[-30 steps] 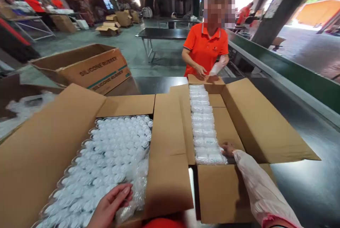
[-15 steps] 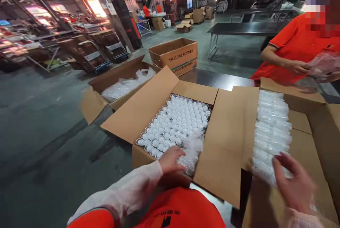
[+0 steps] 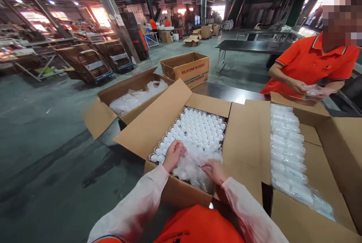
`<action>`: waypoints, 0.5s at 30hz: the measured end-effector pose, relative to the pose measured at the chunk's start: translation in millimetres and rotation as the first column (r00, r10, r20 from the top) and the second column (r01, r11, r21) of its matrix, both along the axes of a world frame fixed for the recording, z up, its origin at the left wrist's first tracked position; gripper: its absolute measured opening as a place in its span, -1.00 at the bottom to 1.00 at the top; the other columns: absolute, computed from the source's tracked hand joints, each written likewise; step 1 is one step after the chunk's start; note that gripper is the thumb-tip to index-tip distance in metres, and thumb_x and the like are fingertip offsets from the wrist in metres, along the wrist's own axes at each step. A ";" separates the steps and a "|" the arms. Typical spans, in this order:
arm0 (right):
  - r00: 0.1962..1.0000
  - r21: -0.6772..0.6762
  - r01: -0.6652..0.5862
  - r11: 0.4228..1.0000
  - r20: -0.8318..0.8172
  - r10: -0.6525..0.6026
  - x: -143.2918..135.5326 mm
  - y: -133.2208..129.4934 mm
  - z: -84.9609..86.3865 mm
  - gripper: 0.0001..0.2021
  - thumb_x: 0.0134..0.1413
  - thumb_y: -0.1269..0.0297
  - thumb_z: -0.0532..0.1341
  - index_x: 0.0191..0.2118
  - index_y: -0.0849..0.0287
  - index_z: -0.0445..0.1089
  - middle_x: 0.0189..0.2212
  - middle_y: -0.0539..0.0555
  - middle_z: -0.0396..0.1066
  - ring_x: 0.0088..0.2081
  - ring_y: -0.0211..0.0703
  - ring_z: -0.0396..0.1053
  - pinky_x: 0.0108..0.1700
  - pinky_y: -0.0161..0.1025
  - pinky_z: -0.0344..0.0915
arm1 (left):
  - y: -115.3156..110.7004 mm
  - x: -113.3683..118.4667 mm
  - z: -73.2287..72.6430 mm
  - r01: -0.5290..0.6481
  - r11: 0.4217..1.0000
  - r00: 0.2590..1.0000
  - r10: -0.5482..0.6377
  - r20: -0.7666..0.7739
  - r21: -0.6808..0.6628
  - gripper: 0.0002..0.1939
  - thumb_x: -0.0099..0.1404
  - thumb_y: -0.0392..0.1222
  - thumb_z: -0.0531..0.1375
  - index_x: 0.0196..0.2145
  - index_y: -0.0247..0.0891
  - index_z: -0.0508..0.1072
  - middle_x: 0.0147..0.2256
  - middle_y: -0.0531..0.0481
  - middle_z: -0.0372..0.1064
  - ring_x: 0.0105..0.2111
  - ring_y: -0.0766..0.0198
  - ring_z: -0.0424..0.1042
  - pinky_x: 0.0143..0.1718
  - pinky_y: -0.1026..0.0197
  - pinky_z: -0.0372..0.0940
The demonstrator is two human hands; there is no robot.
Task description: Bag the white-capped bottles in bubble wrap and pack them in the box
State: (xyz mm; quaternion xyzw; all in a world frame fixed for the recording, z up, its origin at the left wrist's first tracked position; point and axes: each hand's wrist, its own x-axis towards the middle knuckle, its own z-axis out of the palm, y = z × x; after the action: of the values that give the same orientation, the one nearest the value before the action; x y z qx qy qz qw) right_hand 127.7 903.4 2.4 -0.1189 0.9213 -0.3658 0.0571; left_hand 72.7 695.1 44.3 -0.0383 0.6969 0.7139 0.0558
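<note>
- Head view, my hands: my left hand (image 3: 173,155) is curled over the crinkled clear plastic film (image 3: 195,165) at the near end of the open brown cardboard box (image 3: 158,122), fingers closed on a fold of it. My right hand (image 3: 214,170) lies just beside it, fingertips pinching the same film from the other side, so the sheet is bunched up between the two.
- Head view, the box: under the film stand the small white round-capped bottles (image 3: 202,128), packed upright in tight rows, which I judge keeps them from tipping. The flaps are splayed outward, leaving the top fully open to me.
- Head view, to my right: a second open cardboard box (image 3: 322,160) holds a long row of plastic-wrapped white bottle packs (image 3: 287,148) laid along its left wall.
- Head view, across the dark table (image 3: 226,91): a person in an orange polo shirt (image 3: 311,65) holds a clear pack in both hands over the far box edge.
- Head view, behind: a cardboard box printed SILICONE RUBBER (image 3: 186,67) and another open box with plastic bags (image 3: 127,99).
</note>
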 end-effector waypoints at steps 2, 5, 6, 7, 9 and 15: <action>0.999 -0.224 0.032 0.974 0.029 -0.027 -4.1 4.3 5.3 -0.68 0.06 0.05 0.18 -0.14 0.11 0.46 -0.09 0.15 0.46 -0.07 0.00 0.39 -0.11 -0.11 0.33 | 2.5 -1.8 2.4 -0.073 0.993 0.997 0.072 0.010 0.093 -0.58 0.03 0.19 0.20 -0.38 -0.21 0.27 -0.58 0.16 0.29 -0.61 0.38 0.27 -0.59 0.33 0.20; 0.975 -0.660 0.210 0.721 0.191 -0.109 -9.6 7.5 14.2 -0.32 -0.27 -0.14 0.36 0.01 0.10 0.37 -0.01 0.15 0.41 -0.05 0.00 0.37 -0.10 -0.12 0.34 | 16.0 -1.2 4.1 -0.076 0.982 0.997 0.075 0.007 0.170 -0.55 0.02 0.21 0.22 -0.35 -0.22 0.27 -0.57 0.15 0.32 -0.62 0.41 0.25 -0.59 0.36 0.17; 0.959 -0.718 0.278 0.638 0.249 -0.138 -11.2 8.5 16.4 -0.30 -0.34 -0.16 0.38 -0.03 0.12 0.41 -0.10 0.14 0.45 -0.12 0.00 0.40 -0.12 -0.11 0.35 | 21.2 -0.5 4.1 -0.069 0.982 0.997 0.071 -0.008 0.178 -0.53 0.01 0.23 0.22 -0.35 -0.22 0.28 -0.59 0.16 0.30 -0.63 0.42 0.24 -0.60 0.37 0.15; 0.941 -0.726 0.335 0.601 0.289 -0.176 -12.5 9.9 18.0 -0.34 -0.34 -0.19 0.37 -0.11 0.15 0.45 -0.21 0.13 0.49 -0.21 -0.02 0.42 -0.15 -0.10 0.35 | 26.1 0.0 3.7 -0.064 0.983 0.997 0.069 -0.022 0.174 -0.52 0.01 0.25 0.21 -0.35 -0.22 0.28 -0.62 0.19 0.26 -0.65 0.43 0.20 -0.63 0.37 0.11; 0.911 -0.697 0.413 0.586 0.318 -0.265 -14.0 14.9 19.7 -0.42 -0.27 -0.22 0.33 -0.24 0.20 0.50 -0.35 0.12 0.51 -0.32 -0.06 0.42 -0.20 -0.10 0.35 | 33.6 0.4 1.9 -0.044 0.990 0.998 0.049 -0.033 0.135 -0.48 0.01 0.30 0.18 -0.33 -0.21 0.27 -0.68 0.25 0.14 -0.70 0.45 0.11 -0.67 0.38 0.01; 0.854 -0.643 0.507 0.573 0.288 -0.433 -5.7 41.8 27.9 -0.44 -0.25 -0.19 0.33 -0.23 0.22 0.50 -0.24 0.17 0.51 -0.18 0.03 0.41 -0.05 -0.01 0.30 | 43.5 0.9 -5.5 0.191 0.977 0.976 -0.199 0.087 0.093 -0.40 -0.13 0.33 0.25 -0.36 -0.25 0.29 -0.73 0.28 0.08 -0.75 0.47 0.01 -0.71 0.36 -0.10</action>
State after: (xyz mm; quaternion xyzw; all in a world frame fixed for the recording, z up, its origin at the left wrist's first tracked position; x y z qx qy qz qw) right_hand 122.0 945.2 30.3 0.1355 0.7063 -0.6933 -0.0461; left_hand 73.6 738.7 38.8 -0.0016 0.6633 0.7309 0.1604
